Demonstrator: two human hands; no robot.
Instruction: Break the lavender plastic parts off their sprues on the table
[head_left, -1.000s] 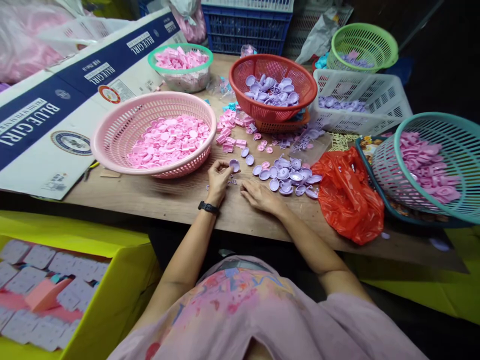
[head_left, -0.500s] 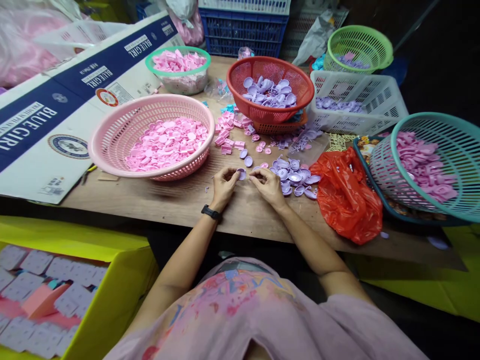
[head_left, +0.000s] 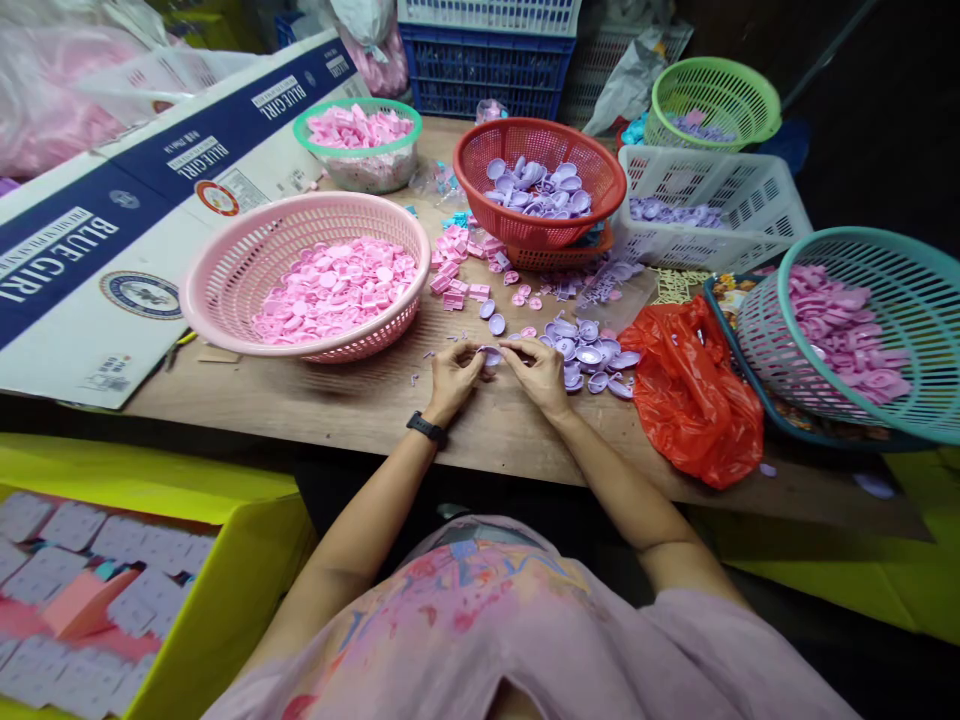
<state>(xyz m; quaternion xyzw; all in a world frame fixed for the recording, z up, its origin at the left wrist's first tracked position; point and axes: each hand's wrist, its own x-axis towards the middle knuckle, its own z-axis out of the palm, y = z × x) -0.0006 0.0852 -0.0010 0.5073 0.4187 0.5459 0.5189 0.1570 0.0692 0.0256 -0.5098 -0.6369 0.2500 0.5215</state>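
Note:
Between my two hands, just above the table, is a small purple oval plastic piece [head_left: 491, 356], shaped like a shallow dish. My left hand [head_left: 454, 381] pinches its left edge; a black band circles that wrist. Fingers of my right hand [head_left: 540, 376] close on its right edge. Beside my right hand lies a loose pile of similar purple oval pieces [head_left: 589, 354]. Two more purple pieces [head_left: 496, 324] sit just beyond my fingers. Tiny purple scraps [head_left: 414, 379] are scattered left of my left hand.
A pink basket [head_left: 225, 333] of pink parts stands left, near a flattened carton [head_left: 142, 235]. Behind are a red colander [head_left: 540, 236] of purple pieces and a white crate [head_left: 697, 245]. A red plastic bag [head_left: 694, 400] and a teal basket [head_left: 795, 340] are at right.
The purple piece has turned flatter and shifted slightly right between my fingers. My right fingertips have come closer to my left ones. More tiny scraps show near my left hand.

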